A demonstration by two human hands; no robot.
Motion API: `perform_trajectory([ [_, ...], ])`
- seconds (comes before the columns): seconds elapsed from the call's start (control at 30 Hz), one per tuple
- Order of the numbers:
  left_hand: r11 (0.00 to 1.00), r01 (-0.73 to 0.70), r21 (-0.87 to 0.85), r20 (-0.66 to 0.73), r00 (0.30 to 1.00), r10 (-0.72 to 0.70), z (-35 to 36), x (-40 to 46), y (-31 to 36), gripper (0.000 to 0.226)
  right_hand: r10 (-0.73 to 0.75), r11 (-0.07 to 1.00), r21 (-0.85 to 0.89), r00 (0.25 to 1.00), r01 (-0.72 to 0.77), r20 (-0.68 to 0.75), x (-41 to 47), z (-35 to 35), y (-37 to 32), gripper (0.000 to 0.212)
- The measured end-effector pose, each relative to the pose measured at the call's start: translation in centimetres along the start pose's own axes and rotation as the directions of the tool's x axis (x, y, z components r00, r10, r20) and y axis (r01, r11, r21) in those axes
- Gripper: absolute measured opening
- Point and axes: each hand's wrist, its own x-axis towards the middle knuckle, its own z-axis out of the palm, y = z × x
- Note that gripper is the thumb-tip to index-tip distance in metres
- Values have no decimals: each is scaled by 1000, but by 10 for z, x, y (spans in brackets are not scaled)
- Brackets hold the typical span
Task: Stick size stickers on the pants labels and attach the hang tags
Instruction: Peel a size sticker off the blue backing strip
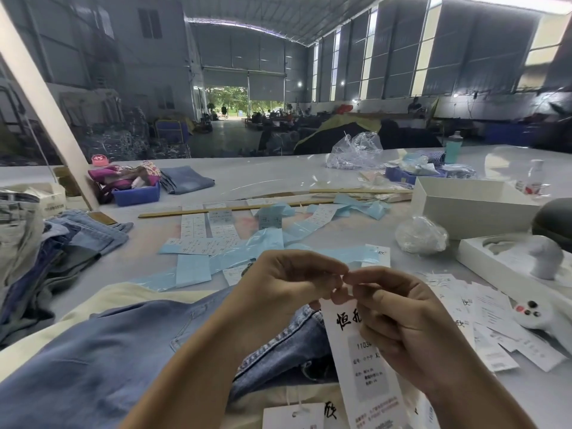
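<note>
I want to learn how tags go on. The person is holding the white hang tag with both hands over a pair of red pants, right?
Not quite: the pants are blue denim, not red. The head view shows it. The rest holds: the left hand and right hand both pinch the top of the white hang tag over the pants.

Garment factory hall, packing and tagging end: high arched metal roof, corrugated walls, big roll-up door open to trees at the far end. Long white worktable strewn with folded jeans, blue sticker backing strips, printed hang tags, plastic bags, blue bins. Heaps of denim stacked on the floor behind, more work stations further back.
</note>
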Motion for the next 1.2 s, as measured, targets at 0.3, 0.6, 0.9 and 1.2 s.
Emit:
perform_trajectory([
  [0.3, 992, -47, 115, -80, 995, 57, -4, -2, -10, 25, 4, 992, -127, 1000, -3, 11, -2, -2, 1, 29],
  [0.6, 969, -127, 211, -158, 974, 162, 1, 2, -24, 12, -91, 965, -250, 995, 77, -42, 6, 3, 3, 22],
  [0.9, 928, -190, 320, -118, 964, 238, 6, -2, -30, 11, -145, 938, -331, 982, 98, -121, 10, 13, 9, 14],
  [1.2, 929, -172, 329, -209, 945, 249, 3, 1, -35, 12, -135, 871, -487, 985, 66, -107, 11, 8, 10, 11],
])
